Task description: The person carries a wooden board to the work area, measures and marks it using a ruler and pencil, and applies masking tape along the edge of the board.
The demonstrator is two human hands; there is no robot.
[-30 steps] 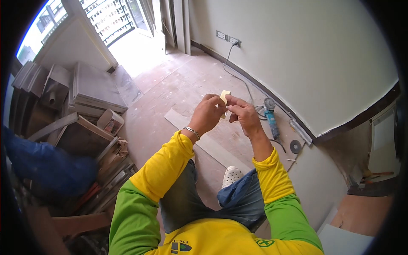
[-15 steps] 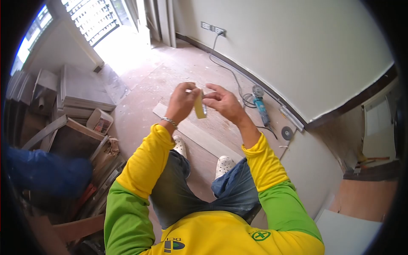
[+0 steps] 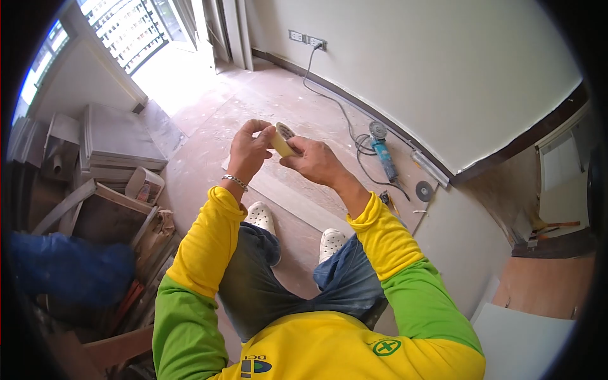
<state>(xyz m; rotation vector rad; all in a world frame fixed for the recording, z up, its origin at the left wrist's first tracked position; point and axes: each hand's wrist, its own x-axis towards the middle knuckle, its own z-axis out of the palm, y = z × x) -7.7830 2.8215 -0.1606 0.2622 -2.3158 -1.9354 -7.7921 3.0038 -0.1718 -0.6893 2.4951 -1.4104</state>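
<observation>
A roll of pale yellow tape (image 3: 282, 144) is held up over the floor between both hands. My right hand (image 3: 311, 161) grips the roll at its lower right side, thumb at the ring's opening. At the roll's left edge, my left hand (image 3: 248, 151) has its thumb and index finger pinched together, touching the tape. Whether a loose tape end lies between those fingertips is too small to tell. A chain bracelet circles the left wrist.
An angle grinder (image 3: 384, 154) with its cord lies by the right wall, near a dark disc (image 3: 424, 190). A long pale board (image 3: 294, 202) lies on the floor. Stacked panels (image 3: 120, 136), wood pieces and a blue bag (image 3: 73, 266) fill the left side.
The roll has turned so its round opening faces up, and my right hand has closed on it from the spread pose. The view has shifted, so room objects appear further left.
</observation>
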